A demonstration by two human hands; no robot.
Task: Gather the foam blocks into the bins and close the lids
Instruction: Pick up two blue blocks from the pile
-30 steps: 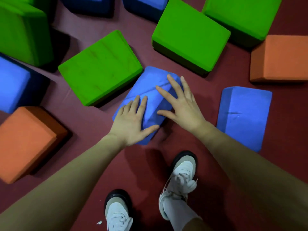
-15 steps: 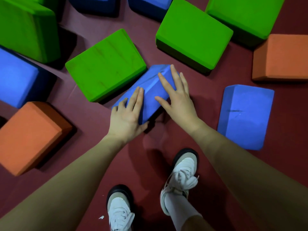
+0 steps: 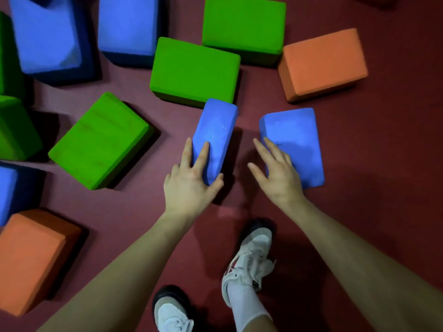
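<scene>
Foam blocks lie scattered on the dark red floor. My left hand [image 3: 189, 185] grips the near end of a narrow blue block [image 3: 217, 130] that stands on its edge, fingers on its top face and thumb against its right side. Just to the right, my right hand [image 3: 278, 176] rests with straight fingers on the near left corner of a second blue block [image 3: 297, 135], which lies flat. No bin or lid is in view.
Green blocks [image 3: 100, 140] [image 3: 195, 70] [image 3: 243, 25] sit left of and behind the held block. Orange blocks lie at the back right [image 3: 322, 63] and near left [image 3: 28, 257]. More blue blocks [image 3: 45, 32] [image 3: 127, 25] are at the back left. My shoes [image 3: 249, 259] [image 3: 172, 312] stand below my hands.
The blue block has been tipped up onto its edge and held by my left hand alone. My right hand left it and moved right onto the second blue block.
</scene>
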